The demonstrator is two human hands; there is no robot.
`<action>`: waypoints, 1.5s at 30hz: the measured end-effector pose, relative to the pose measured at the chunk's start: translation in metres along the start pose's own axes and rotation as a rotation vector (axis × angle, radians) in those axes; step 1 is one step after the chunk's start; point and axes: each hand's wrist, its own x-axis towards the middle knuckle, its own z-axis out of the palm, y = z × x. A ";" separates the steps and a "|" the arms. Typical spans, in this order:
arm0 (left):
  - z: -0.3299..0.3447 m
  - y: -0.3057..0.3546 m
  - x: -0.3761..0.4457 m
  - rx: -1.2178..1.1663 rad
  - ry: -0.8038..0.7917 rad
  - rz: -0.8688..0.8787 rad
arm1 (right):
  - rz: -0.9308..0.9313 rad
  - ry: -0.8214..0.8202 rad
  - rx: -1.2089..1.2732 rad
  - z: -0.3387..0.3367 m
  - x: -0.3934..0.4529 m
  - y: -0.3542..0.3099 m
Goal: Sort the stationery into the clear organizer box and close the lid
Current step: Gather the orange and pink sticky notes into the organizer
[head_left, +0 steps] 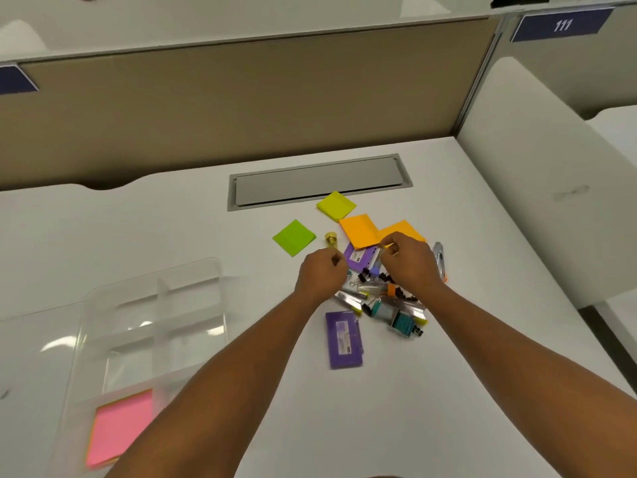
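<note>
Stationery lies heaped at mid-desk, directly under and between your two hands: binder clips, foil-wrapped sticks, a purple card packet against your right fingers and a second purple packet lying apart, nearer you. Your left hand is curled over the pile's left edge; whether it holds anything cannot be told. Your right hand pinches something small at its fingertips, too small to name. Sticky-note pads fan out beyond your knuckles: lime green, yellow-green, two orange. The clear plastic divided organizer box sits well apart to your left, open, with one pink pad in its near compartment. To do this step well, lift one kind at a time, keep the pinch firm on loose clips, and carry each across to a separate compartment rather than scooping a mixed handful.
</note>
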 end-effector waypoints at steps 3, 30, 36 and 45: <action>0.010 0.013 0.023 0.047 0.050 -0.062 | 0.032 -0.025 -0.073 -0.006 0.021 0.016; 0.038 0.030 0.066 -0.168 0.127 -0.208 | 0.256 -0.062 -0.150 -0.015 0.060 0.058; 0.027 0.026 0.043 -0.308 0.143 -0.229 | 0.155 0.080 0.056 -0.028 0.047 0.035; 0.001 0.008 -0.003 -0.450 0.213 -0.294 | 0.141 0.132 0.325 -0.025 0.004 -0.005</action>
